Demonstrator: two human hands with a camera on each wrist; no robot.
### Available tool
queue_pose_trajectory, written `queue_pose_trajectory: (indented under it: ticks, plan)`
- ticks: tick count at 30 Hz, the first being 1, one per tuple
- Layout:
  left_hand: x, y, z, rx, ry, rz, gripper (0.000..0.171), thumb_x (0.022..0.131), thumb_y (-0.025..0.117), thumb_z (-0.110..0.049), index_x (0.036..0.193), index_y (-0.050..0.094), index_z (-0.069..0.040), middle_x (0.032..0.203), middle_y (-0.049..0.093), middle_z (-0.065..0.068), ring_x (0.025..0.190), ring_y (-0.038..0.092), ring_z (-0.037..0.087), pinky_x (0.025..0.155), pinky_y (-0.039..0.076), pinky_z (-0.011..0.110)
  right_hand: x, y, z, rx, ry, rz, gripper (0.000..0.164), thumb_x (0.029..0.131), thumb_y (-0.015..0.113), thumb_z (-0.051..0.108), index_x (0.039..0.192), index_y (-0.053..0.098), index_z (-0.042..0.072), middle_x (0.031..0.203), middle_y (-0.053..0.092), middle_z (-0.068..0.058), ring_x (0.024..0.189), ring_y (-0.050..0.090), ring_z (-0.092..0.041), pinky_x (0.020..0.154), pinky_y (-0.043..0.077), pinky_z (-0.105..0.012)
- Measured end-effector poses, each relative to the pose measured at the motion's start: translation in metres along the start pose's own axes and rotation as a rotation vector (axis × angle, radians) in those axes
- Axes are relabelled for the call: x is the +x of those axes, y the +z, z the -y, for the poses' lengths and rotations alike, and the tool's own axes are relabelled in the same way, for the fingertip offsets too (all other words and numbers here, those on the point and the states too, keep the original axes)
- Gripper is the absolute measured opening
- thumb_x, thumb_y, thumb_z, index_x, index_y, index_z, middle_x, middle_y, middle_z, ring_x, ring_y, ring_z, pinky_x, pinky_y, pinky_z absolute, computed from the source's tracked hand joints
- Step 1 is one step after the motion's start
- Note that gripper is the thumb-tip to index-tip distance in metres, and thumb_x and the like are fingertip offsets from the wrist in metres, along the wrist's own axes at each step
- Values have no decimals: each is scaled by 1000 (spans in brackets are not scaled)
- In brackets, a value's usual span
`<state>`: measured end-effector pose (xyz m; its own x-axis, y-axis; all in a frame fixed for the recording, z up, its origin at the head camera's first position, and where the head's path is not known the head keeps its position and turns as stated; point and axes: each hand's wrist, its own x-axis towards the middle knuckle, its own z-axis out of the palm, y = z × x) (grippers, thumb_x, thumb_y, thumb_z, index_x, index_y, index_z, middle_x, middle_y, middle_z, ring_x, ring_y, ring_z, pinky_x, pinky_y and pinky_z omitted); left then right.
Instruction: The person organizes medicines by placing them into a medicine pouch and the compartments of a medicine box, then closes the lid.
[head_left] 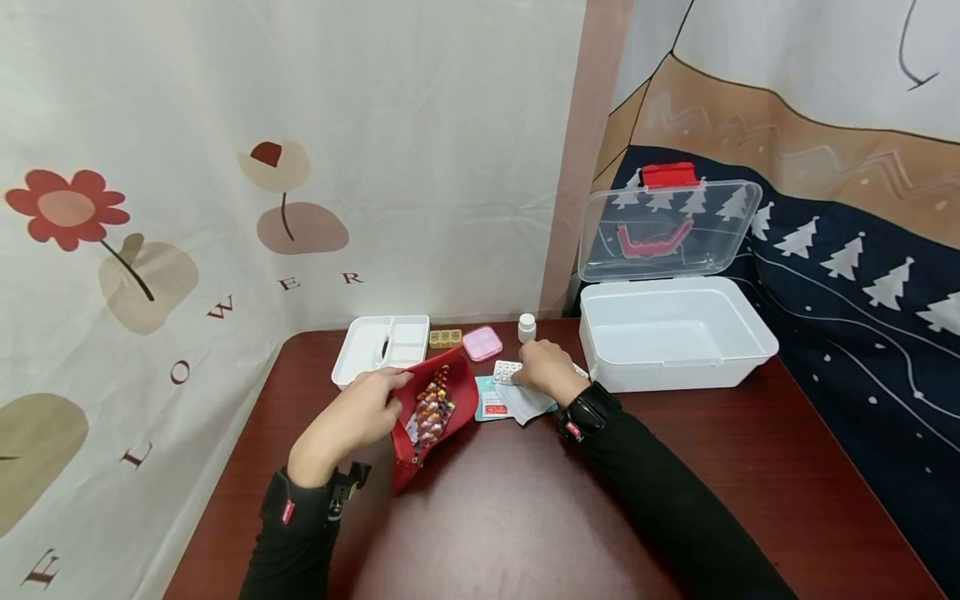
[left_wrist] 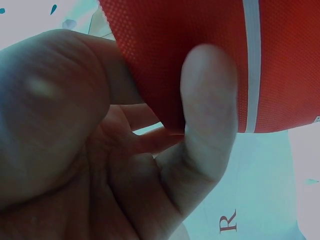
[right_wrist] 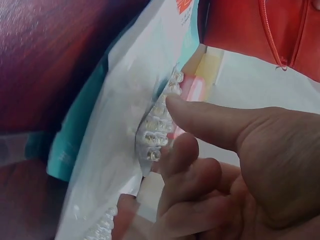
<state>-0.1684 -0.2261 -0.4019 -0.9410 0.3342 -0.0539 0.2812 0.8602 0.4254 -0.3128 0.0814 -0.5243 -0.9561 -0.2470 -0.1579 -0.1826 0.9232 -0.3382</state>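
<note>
My left hand (head_left: pixel 358 421) grips the upper left edge of a red zippered pouch (head_left: pixel 463 392), its thumb pressed to the fabric (left_wrist: pixel 170 35). The pouch gapes and holds several blister packs of pills (head_left: pixel 433 412). Over to the right, my right hand (head_left: pixel 551 371) reaches down to a clear blister pack (head_left: pixel 506 372). In the right wrist view, the thumb tip overlaps the domes of that pack (right_wrist: pixel 156 131), with curled fingers at its side. Beneath it lie a white packet (head_left: pixel 525 402) and a teal packet (head_left: pixel 487 398).
A white compartment box (head_left: pixel 408 329), a small yellow pill case (head_left: pixel 446 338), a pink case (head_left: pixel 482 342) and a white bottle (head_left: pixel 527 327) line the back of the table. Back right stands a white bin (head_left: pixel 675 367) with its clear lid (head_left: pixel 667 233) raised.
</note>
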Motion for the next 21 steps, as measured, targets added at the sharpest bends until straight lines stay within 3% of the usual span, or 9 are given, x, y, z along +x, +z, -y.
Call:
queue_pose_trajectory:
  ticks: [6,11,16,18,21]
  plan:
    - [0,0,-1,7,9,-5,47,99,60,3,145,68,6,145,71,23,114,67,28,90,53,41,-32,-27,22,35,43,-97,23,94,83,27,78,72,13,92,76,-13,88,73,-31,71,57,-49]
    - [1,1,0,6,13,-8,47,99,59,4,145,68,7,145,71,23,116,67,28,93,54,42,-30,-30,20,85,28,-30,21,95,79,27,79,75,14,92,77,-11,87,72,-28,72,58,-47]
    - [1,2,0,8,19,-14,47,98,59,4,144,69,7,144,72,23,116,68,28,93,55,42,-9,-9,-3,150,-60,-31,23,94,77,30,74,73,21,80,72,-2,77,65,-22,68,53,-42]
    - [1,2,0,10,21,-16,47,98,58,4,144,69,7,143,72,23,115,68,28,92,54,42,-15,-13,-2,195,-77,-40,25,97,75,31,74,74,21,78,72,-2,76,65,-22,69,52,-41]
    - [1,2,1,12,24,-16,48,98,58,4,144,68,8,144,71,23,115,68,29,93,54,42,-39,-36,15,275,-67,-31,27,101,71,27,76,76,17,75,75,-2,77,67,-21,72,52,-37]
